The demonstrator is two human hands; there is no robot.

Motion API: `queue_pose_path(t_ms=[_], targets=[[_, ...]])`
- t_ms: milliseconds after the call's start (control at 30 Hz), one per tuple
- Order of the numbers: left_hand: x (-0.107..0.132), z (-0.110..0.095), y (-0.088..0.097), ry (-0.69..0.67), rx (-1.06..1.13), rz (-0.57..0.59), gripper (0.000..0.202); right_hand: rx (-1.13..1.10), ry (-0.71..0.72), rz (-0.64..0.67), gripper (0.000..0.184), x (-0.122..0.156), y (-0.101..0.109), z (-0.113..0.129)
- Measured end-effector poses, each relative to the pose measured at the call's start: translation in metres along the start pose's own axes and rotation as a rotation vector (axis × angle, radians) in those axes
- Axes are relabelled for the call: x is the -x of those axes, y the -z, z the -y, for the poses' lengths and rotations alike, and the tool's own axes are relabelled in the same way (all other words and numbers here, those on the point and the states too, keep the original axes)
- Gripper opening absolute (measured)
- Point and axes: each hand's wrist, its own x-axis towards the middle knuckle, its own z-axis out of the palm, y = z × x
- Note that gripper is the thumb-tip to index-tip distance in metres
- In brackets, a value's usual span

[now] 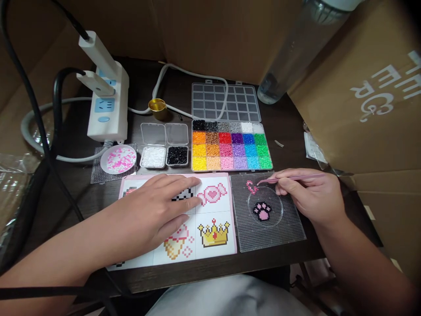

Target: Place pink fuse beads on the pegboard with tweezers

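Pink tweezers [289, 178] are pinched in my right hand [312, 197]. Their tip reaches a small outline of pink beads [252, 187] near the top of the clear pegboard [272, 241]. Below that outline, a black and pink bead paw print [262, 211] sits on the same board. My left hand [158, 206] lies flat with fingers spread on a pattern sheet [213, 256], its fingertips beside a pink candy picture [212, 194]. The sheet also shows a yellow crown [213, 233] and an ice cream, and the hand covers other pictures.
Behind the sheet stand a sorted bead box [232, 145], small boxes of white beads [153, 157] and black beads [177, 155], and a dish of pink beads [118, 159]. A power strip [108, 105] with cables is left, a gold cup [158, 108] behind, a bottle [296, 52] back right. Cardboard encloses the table.
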Motion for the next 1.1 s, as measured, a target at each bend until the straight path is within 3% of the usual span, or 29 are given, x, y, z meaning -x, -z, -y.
queue_pose_path(t_ms=[500,733,933,1100], targets=[[0.004,0.001,-0.003,0.023,0.035,0.015,0.040,-0.010,0.008,0.023,0.016,0.000,-0.001,0.000],[0.002,-0.001,-0.003,-0.011,0.018,0.008,0.038,0.033,0.010,0.010,0.027,0.003,0.002,-0.005],[0.003,0.002,-0.005,-0.005,0.044,-0.016,0.035,0.039,-0.001,0.009,0.015,0.004,0.003,-0.009],[0.002,0.002,-0.005,-0.012,0.042,-0.015,0.035,0.028,0.009,0.012,0.018,0.005,0.004,-0.011]])
